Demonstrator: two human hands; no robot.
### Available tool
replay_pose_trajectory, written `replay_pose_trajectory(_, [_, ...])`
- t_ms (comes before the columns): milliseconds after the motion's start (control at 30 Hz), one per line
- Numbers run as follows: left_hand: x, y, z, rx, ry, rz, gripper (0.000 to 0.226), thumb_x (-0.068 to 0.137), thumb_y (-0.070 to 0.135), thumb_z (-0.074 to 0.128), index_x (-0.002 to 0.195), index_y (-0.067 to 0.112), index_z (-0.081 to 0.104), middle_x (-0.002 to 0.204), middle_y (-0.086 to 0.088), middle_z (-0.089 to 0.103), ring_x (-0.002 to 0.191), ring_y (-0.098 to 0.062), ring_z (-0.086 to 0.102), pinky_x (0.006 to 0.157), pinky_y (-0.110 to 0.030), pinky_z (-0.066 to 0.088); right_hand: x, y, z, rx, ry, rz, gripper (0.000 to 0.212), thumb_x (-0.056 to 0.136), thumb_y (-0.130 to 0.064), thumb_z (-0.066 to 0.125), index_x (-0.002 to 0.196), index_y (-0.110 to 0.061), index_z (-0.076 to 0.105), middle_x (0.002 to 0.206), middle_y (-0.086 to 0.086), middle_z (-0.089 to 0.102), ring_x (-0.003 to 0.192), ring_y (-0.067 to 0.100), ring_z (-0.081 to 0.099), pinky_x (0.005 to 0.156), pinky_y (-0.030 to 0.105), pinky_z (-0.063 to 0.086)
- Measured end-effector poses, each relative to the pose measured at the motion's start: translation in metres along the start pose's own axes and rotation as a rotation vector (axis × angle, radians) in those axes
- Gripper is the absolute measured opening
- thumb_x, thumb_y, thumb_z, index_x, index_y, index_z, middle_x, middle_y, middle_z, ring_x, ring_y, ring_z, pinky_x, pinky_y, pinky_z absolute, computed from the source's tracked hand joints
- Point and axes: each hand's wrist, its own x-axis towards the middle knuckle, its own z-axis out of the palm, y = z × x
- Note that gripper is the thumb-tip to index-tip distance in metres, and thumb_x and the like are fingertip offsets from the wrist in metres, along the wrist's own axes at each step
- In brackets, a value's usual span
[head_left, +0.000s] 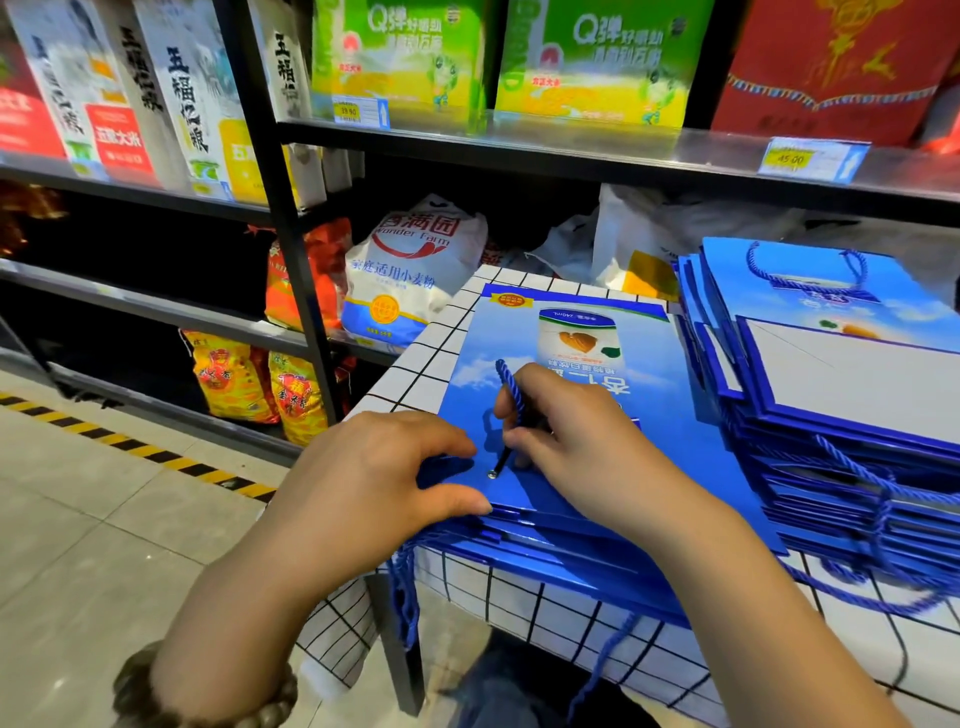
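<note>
1. Nearest us, our left hand pinches the near edge of the blue bag, thumb along the rim and fingers on top. If that grip slackens, we judge the glossy bag could slide on the worktop and carry the hole away.
2. Just beyond, the eyelet sits between our two hands. The dark tip of the cord meets it at a slant; pushed askew, it may bend or fray rather than pass through.
3. Our right hand is clamped on the cord, which rises between its fingers over the bag's middle.
4. Farther right, the stack of bags lies close, and its loose handles could snag our right arm.
</note>
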Motion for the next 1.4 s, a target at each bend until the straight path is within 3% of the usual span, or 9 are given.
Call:
replay_pose_trajectory(133, [0.000, -0.004, 0.004, 0.019, 0.023, 0.002, 0.065, 0.055, 0.075, 0.042, 0.097, 0.035, 0.070, 0.098, 0.021, 0.069, 0.091, 0.003, 0.059, 0.076, -0.023, 0.047, 0.000, 0.000, 0.002, -0.024, -0.017, -0.022, 0.029, 0.089, -0.012, 0.053, 0.073, -0.033, 0.041, 0.086, -0.003, 0.062, 0.082, 0.018, 0.060, 0.080, 0.039, 0.049])
replay_pose_trajectory(267, [0.000, -0.003, 0.005, 0.134, 0.157, 0.181, 0.040, 0.075, 0.057, 0.045, 0.074, 0.027, 0.072, 0.070, 0.012, 0.070, 0.060, -0.006, 0.062, 0.046, -0.029, 0.050, 0.004, 0.000, 0.005, -0.086, -0.021, -0.058, 0.019, 0.087, -0.015, 0.056, 0.084, -0.031, 0.046, 0.088, -0.003, 0.063, 0.088, 0.021, 0.059, 0.081, 0.042, 0.048])
replay_pose_trajectory(367, [0.001, -0.003, 0.010, 0.188, 0.273, 0.280, 0.036, 0.086, 0.043, 0.046, 0.072, 0.019, 0.069, 0.065, 0.005, 0.066, 0.055, -0.018, 0.063, 0.040, -0.031, 0.047, 0.006, 0.001, 0.007, -0.063, 0.039, -0.061, 0.016, 0.085, -0.015, 0.057, 0.093, -0.029, 0.056, 0.092, -0.002, 0.067, 0.092, 0.022, 0.060, 0.083, 0.042, 0.049])
replay_pose_trajectory(600, [0.007, -0.004, 0.023, 0.209, 0.421, 0.313, 0.030, 0.090, 0.032, 0.048, 0.077, 0.012, 0.067, 0.069, -0.002, 0.063, 0.055, -0.026, 0.060, 0.041, -0.035, 0.046, -0.005, 0.009, -0.001, -0.084, -0.142, -0.043, 0.032, 0.080, -0.024, 0.036, 0.102, -0.045, 0.047, 0.100, -0.006, 0.064, 0.098, 0.019, 0.056, 0.084, 0.046, 0.048])
replay_pose_trajectory(833, [0.006, 0.017, 0.029, 0.237, 0.384, -0.055, 0.020, 0.070, 0.040, 0.060, 0.059, 0.025, 0.067, 0.082, 0.003, 0.069, 0.074, -0.023, 0.064, 0.066, -0.031, 0.043, 0.005, 0.016, -0.002, -0.163, -0.120, -0.046, 0.035, 0.095, -0.016, 0.045, 0.126, -0.033, 0.043, 0.118, 0.002, 0.059, 0.106, 0.022, 0.053, 0.088, 0.038, 0.046])
replay_pose_trajectory(1033, [0.013, 0.037, 0.028, 0.381, 0.152, -0.236, 0.022, 0.086, 0.044, 0.054, 0.086, 0.026, 0.066, 0.089, 0.006, 0.063, 0.092, -0.020, 0.054, 0.071, -0.031, 0.026, 0.006, 0.012, -0.002, -0.063, -0.120, -0.058, 0.029, 0.093, -0.020, 0.050, 0.120, -0.030, 0.049, 0.113, 0.002, 0.063, 0.103, 0.022, 0.056, 0.090, 0.041, 0.046])
replay_pose_trajectory(1133, [0.012, 0.037, 0.034, 0.389, 0.191, -0.119, 0.010, 0.071, 0.022, 0.073, 0.067, 0.019, 0.064, 0.070, 0.002, 0.063, 0.064, -0.025, 0.059, 0.060, -0.033, 0.039, 0.003, 0.012, -0.005, 0.079, -0.098, -0.021, 0.026, 0.092, -0.017, 0.051, 0.115, -0.028, 0.054, 0.108, -0.003, 0.064, 0.103, 0.017, 0.058, 0.093, 0.038, 0.046])
replay_pose_trajectory(1300, [0.004, 0.025, 0.040, 0.309, 0.238, 0.015, 0.024, 0.078, 0.027, 0.041, 0.068, 0.018, 0.060, 0.068, 0.003, 0.059, 0.055, -0.024, 0.056, 0.054, -0.032, 0.042, 0.002, 0.018, -0.010, 0.050, -0.167, 0.009, 0.022, 0.090, -0.006, 0.051, 0.107, -0.017, 0.057, 0.106, 0.000, 0.060, 0.100, 0.017, 0.054, 0.094, 0.035, 0.044])
replay_pose_trajectory(1400, [0.001, 0.023, 0.033, 0.310, 0.249, 0.077, 0.017, 0.077, 0.026, 0.045, 0.066, 0.021, 0.057, 0.067, 0.008, 0.058, 0.051, -0.017, 0.054, 0.052, -0.024, 0.035, 0.002, 0.017, -0.011, 0.051, -0.176, 0.022, 0.016, 0.089, -0.004, 0.050, 0.091, -0.018, 0.056, 0.096, 0.006, 0.060, 0.090, 0.023, 0.054, 0.085, 0.034, 0.045])
